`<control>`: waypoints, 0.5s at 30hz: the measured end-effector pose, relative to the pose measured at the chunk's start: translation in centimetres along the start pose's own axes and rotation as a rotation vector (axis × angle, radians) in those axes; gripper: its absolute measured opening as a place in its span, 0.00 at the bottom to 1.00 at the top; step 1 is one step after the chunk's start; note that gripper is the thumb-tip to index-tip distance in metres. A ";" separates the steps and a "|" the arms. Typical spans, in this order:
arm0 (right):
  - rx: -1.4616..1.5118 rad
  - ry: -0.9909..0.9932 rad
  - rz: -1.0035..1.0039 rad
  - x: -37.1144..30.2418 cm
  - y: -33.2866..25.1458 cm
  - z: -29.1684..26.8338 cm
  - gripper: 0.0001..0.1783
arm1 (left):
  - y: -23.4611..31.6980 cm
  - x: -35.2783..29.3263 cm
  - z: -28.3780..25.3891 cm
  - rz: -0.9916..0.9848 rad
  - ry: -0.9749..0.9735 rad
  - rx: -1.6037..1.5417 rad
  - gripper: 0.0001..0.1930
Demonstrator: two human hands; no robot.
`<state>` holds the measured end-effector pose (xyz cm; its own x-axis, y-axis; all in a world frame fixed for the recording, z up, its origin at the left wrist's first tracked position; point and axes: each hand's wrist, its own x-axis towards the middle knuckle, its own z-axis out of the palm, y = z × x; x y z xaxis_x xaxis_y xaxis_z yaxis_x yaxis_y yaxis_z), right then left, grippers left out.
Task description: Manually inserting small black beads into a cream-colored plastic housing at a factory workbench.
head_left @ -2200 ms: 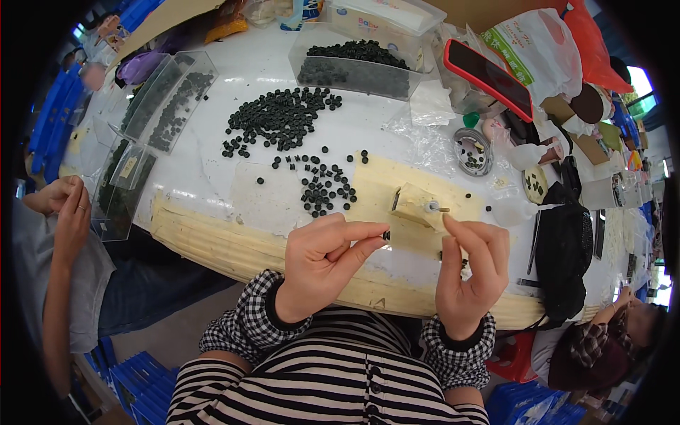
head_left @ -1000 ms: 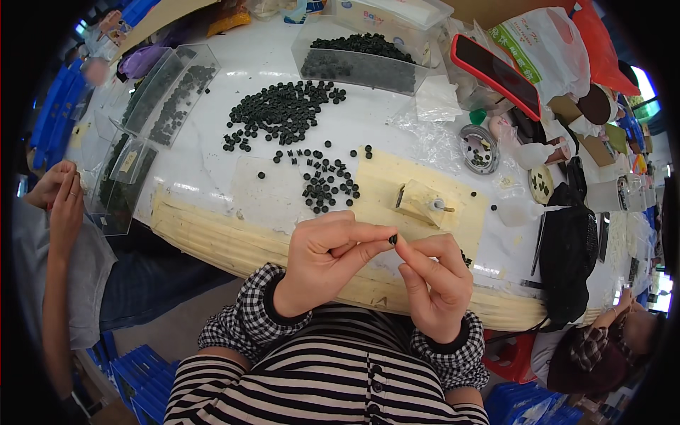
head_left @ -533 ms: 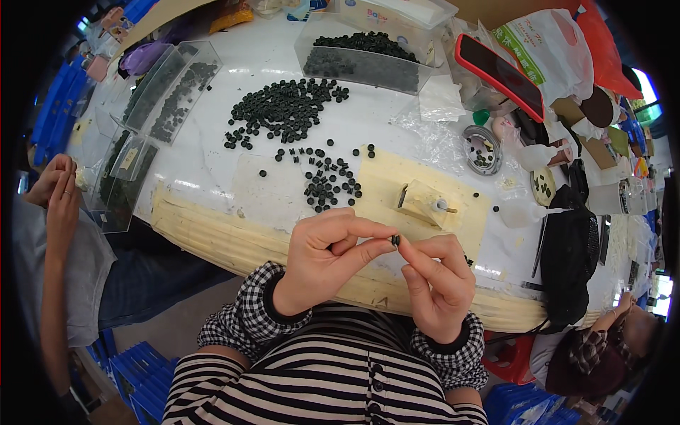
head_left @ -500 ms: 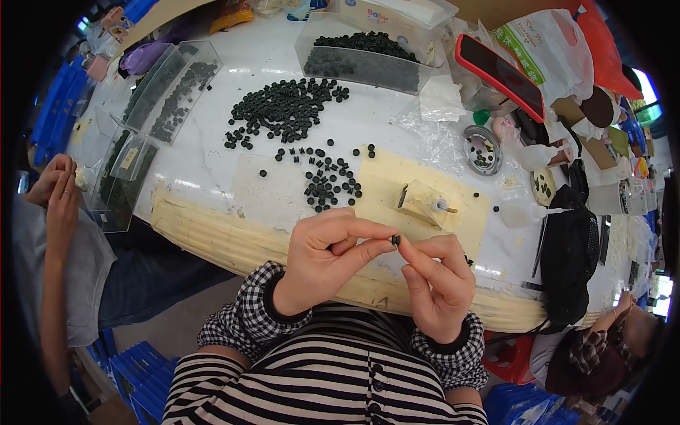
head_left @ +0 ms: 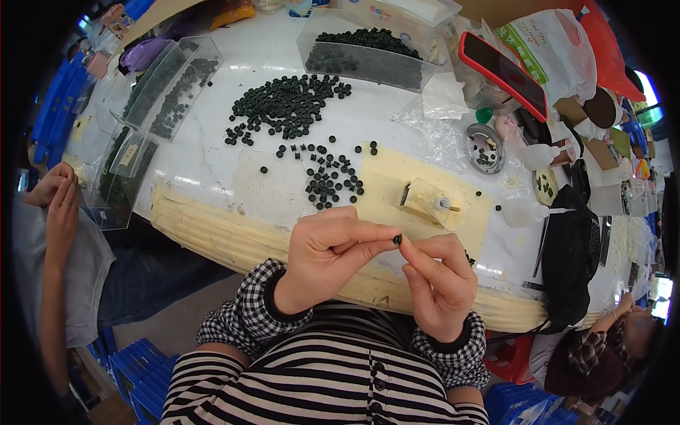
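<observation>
Between the thumb and forefinger of my left hand (head_left: 329, 255) a small black spool-shaped part (head_left: 397, 240) is pinched. My right hand (head_left: 443, 283) meets it from the other side: its forefinger tip touches the part, the thumb stands apart below, and the other fingers are curled. Beyond my hands lies a loose group of like black parts (head_left: 333, 180), with a larger pile (head_left: 287, 106) farther back. Just past my right hand, a small yellowed block fixture (head_left: 428, 202) with a metal pin stands on a yellow sheet (head_left: 382, 170).
A clear bin (head_left: 365, 67) of black parts stands at the back. More clear trays (head_left: 180, 88) are at the left, near a co-worker's hands (head_left: 60, 191). On the right are a red-cased phone (head_left: 503, 74), squeeze bottles (head_left: 524, 211), a round tin (head_left: 484, 152) and a black cloth bag (head_left: 570, 255).
The small black part has turned slightly at my fingertips. Both hands otherwise keep nearly the same place; the whole view has shifted a little.
</observation>
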<state>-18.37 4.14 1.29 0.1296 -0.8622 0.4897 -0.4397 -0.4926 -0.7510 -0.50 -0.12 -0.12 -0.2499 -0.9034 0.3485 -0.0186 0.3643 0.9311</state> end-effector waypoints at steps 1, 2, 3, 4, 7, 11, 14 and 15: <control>0.002 0.000 -0.001 0.0 0.0 0.0 0.20 | 0.0 0.0 0.0 -0.001 0.000 -0.002 0.11; 0.000 -0.001 0.000 0.0 0.0 0.0 0.20 | 0.0 0.0 0.0 -0.004 -0.002 -0.007 0.11; -0.002 -0.002 0.000 0.0 0.0 0.0 0.20 | 0.0 0.0 0.0 -0.008 -0.003 -0.011 0.11; -0.005 -0.004 0.001 0.0 0.0 0.0 0.20 | 0.0 0.0 0.0 -0.011 -0.005 -0.016 0.11; -0.004 -0.006 -0.006 0.0 0.1 0.0 0.20 | 0.0 0.0 -0.1 -0.013 -0.013 -0.007 0.11; -0.007 -0.003 -0.013 0.0 0.1 0.0 0.20 | 0.0 -0.1 -0.1 -0.025 -0.012 -0.021 0.11; -0.008 -0.002 -0.009 -0.1 0.1 0.0 0.20 | 0.0 -0.1 -0.1 -0.026 -0.011 -0.025 0.10; -0.007 -0.003 -0.006 -0.1 0.0 0.0 0.20 | 0.0 -0.1 -0.1 -0.027 -0.012 -0.025 0.10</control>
<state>-18.37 4.19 1.25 0.1351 -0.8596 0.4928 -0.4449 -0.4970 -0.7450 -0.42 -0.07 -0.10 -0.2611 -0.9100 0.3221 -0.0014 0.3340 0.9426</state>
